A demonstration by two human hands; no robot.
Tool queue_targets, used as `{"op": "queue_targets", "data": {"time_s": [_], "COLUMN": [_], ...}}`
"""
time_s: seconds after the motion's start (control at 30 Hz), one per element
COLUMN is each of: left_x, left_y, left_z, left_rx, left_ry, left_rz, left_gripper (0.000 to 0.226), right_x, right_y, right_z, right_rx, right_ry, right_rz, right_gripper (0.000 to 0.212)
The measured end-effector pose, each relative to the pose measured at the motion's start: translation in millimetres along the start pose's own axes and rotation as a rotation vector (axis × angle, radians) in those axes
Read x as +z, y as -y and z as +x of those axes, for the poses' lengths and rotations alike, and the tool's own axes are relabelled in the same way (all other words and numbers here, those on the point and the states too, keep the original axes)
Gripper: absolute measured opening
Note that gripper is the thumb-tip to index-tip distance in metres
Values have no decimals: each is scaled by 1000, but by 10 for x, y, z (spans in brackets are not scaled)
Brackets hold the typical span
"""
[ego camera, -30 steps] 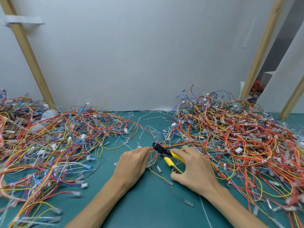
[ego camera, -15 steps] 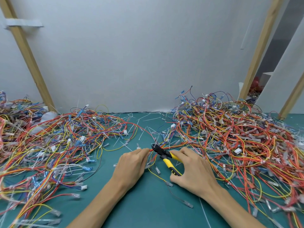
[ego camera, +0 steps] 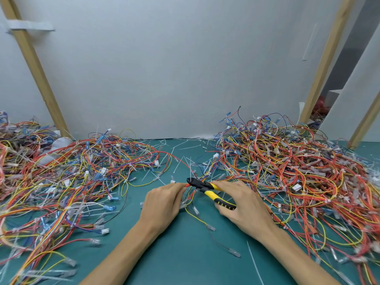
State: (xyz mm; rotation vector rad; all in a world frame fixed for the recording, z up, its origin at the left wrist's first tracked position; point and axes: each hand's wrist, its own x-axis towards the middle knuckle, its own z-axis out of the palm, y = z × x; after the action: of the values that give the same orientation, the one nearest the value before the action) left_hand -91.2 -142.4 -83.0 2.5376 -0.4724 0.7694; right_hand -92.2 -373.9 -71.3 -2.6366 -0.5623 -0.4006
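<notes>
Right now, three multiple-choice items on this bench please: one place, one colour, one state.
1. Where are the cutters?
A. in the right hand
B. on the left pile
C. against the wall
2. Their handle colour?
A. red
B. blue
C. yellow with black
3. The left hand?
A. flat and idle
B. pinching a wire bundle at the cutter tip
C. out of view
Answers: 1 A, that hand curls round the handles; 2 C, yellow grips with black inlay; 3 B, it closes on red wires beside the black cutter head.
</notes>
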Motion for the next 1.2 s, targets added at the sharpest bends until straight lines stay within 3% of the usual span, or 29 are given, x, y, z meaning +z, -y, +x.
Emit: {"op": "queue_targets", "data": {"time_s": [0.23,0.43,0.63,0.8,1.2], "left_x": [-36,-37,-48,-46,-4], "left_y": [-11,-2,-38,-21,37], "left_z": [2,-4,6,29,35], "left_rx": [-32,9,42,105,67], "left_ry": [-57,-61,-64,-58,-64], "left_rz": [9,18,76,123,171], "left_gripper": [13,9,3,9,19], "right_x": [124,109,24,3,-44], "right_y": [42,1,-35,-68,-75], "right_z": [-16,-23,-9,-5,-5], "right_rx": [62,101,81,111,145], "right_ry": [-15,-9,0,7,18], "right_rz": [145,59,-83,-105,-27], "right_gripper": [59,47,56,58,56]}}
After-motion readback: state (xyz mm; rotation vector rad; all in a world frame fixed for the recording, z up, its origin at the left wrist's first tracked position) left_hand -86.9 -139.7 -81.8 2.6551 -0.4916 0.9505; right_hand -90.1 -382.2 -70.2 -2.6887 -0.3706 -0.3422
